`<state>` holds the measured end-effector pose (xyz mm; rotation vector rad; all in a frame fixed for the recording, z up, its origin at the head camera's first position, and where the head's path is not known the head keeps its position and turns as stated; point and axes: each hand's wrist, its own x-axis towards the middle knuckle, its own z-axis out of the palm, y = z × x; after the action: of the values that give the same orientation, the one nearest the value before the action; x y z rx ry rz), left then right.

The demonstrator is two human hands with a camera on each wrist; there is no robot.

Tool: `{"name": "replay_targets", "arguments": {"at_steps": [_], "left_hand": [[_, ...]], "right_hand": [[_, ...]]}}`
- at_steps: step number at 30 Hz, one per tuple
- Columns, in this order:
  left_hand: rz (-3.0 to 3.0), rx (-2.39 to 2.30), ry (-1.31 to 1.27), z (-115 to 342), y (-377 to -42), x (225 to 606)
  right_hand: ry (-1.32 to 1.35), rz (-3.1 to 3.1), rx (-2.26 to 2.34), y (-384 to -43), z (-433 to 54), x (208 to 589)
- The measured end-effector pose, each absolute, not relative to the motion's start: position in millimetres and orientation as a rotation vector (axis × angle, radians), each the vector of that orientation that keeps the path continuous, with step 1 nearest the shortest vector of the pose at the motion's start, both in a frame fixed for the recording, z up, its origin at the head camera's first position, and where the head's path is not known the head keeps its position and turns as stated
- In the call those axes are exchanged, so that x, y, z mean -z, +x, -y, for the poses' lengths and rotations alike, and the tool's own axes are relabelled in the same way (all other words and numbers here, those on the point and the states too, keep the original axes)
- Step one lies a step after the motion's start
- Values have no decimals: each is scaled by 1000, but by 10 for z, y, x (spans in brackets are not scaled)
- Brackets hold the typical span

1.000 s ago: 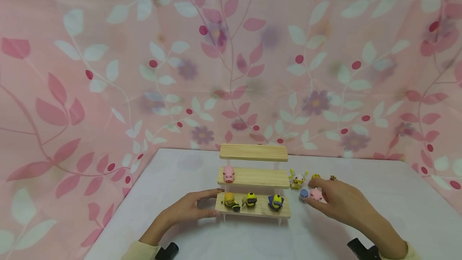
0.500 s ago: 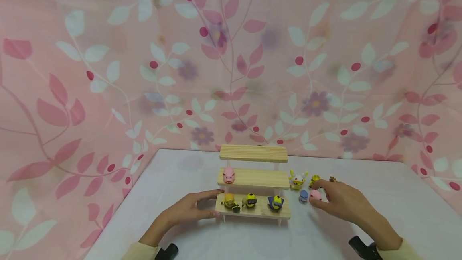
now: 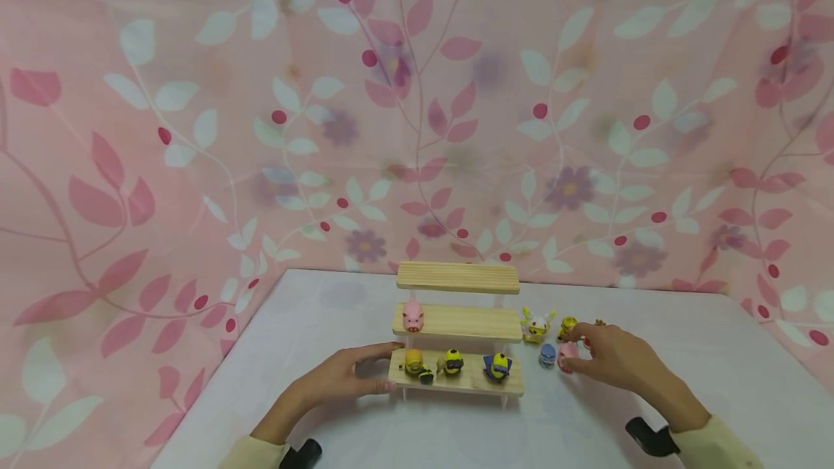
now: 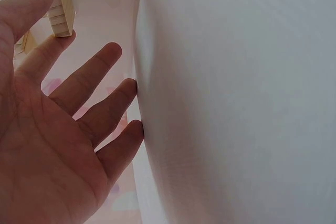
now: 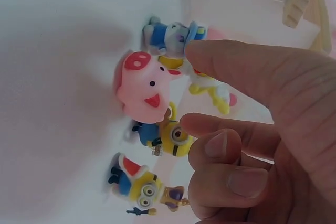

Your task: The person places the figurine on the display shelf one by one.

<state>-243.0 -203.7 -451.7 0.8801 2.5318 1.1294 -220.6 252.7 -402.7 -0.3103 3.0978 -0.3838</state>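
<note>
My left hand (image 3: 342, 375) holds the left end of a tiered wooden display stand (image 3: 478, 382), its thumb at the bottom board's front edge and its index finger at the back. In the left wrist view the board's end (image 4: 61, 11) lies between them while the other fingers are spread. My right hand (image 3: 615, 359) is at a pink pig figure (image 5: 144, 87) on the table, thumb and index finger apart. Beside the pig are a blue-hatted grey figure (image 5: 170, 38), a white and yellow figure (image 3: 536, 325) and a Minion figure (image 5: 176, 139).
Another pink pig (image 3: 413, 316) stands on the middle board. Several yellow figures, including one with a blue cape (image 3: 498, 366), stand on the bottom board. A Minion in red and blue (image 5: 139, 182) is past the right fingers. White cloth covers the table (image 3: 326, 310).
My right hand has drawn back from the blue-hatted figure to the pig, which has shifted slightly towards the front. More of the Minion behind it shows. My left hand has stayed put.
</note>
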Motion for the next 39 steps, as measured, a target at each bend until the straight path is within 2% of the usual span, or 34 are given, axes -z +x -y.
{"name": "replay_targets", "arguments": {"at_steps": [24,39], "left_hand": [[-2538,-1117,903,2038,-2434,4525],[-2516,-1145,898,2034,-2416,4508]], "right_hand": [[-246,-3034,290,-2335,-2568,4178],[-267,-3062,304,-2121,-2585,3891]]}}
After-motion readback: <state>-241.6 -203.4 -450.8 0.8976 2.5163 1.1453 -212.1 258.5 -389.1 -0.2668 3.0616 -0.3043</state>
